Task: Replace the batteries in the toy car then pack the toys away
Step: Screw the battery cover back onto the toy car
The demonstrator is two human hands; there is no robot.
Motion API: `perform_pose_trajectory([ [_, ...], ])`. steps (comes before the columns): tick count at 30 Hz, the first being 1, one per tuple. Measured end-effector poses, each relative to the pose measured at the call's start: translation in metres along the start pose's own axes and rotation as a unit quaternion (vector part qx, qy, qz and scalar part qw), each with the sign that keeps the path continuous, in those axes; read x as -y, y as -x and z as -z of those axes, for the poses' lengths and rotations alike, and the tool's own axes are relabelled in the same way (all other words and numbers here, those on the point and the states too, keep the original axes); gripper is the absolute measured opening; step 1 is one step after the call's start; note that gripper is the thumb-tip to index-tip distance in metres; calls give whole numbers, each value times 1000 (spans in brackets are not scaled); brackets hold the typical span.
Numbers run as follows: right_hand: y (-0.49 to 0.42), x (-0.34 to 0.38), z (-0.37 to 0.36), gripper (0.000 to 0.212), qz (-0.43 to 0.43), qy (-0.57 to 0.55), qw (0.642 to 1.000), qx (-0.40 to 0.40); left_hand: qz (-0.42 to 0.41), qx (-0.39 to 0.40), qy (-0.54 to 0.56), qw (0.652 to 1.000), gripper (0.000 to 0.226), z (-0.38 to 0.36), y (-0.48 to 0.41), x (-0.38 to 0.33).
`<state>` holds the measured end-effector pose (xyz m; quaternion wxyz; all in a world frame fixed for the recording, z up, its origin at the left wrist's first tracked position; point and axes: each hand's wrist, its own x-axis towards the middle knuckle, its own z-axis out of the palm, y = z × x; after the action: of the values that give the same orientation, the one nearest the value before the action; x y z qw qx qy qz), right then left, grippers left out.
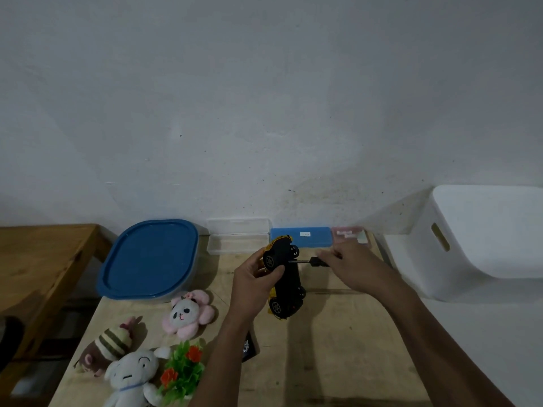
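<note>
- The small yellow-bodied plastic toy car point(284, 277) is held tipped on its side above the pale wooden bench point(338, 348), with its flat black underside turned to the right, probably so that the battery cover can be reached.
- The left hand point(255, 284) is closed around the car's far end, fingers curled over a front wheel, which steadies the car against the push of the tool.
- The right hand point(357, 267) is closed on the dark handle of a slim screwdriver point(308, 261); its thin metal shaft is laid level, and its tip is seen at the car's underside. Whether it sits in a screw cannot be told.
- The step in hand is judged to be the loosening or tightening of the cover screw; no batteries are seen.
- Behind the car, against the wall, a clear hard plastic case point(238, 236), a blue oblong case point(301, 237) and a small pink box point(349, 235) are lined up.
- Left of the car stands a rounded container with a smooth blue lid point(150, 257), probably meant for the packing.
- Nearer than that container, soft plush toys lie on the bench: a pink flower-shaped panda point(188, 314), a brown doll in a striped knit hat point(108, 348), a white elephant-like figure point(132, 377), and a green plastic plant with red flowers point(183, 368).
- Right of the car, off the bench, a matte white bin with a slotted handle point(484, 239) is set.
</note>
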<state>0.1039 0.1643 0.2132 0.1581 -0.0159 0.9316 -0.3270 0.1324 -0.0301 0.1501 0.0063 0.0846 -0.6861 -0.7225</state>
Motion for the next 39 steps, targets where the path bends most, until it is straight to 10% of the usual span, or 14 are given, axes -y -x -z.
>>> perform_pose_trajectory([
  [39, 12, -4, -7, 30, -18, -35, 997, 67, -5, 17, -8, 1000, 41, 2, -7, 1],
])
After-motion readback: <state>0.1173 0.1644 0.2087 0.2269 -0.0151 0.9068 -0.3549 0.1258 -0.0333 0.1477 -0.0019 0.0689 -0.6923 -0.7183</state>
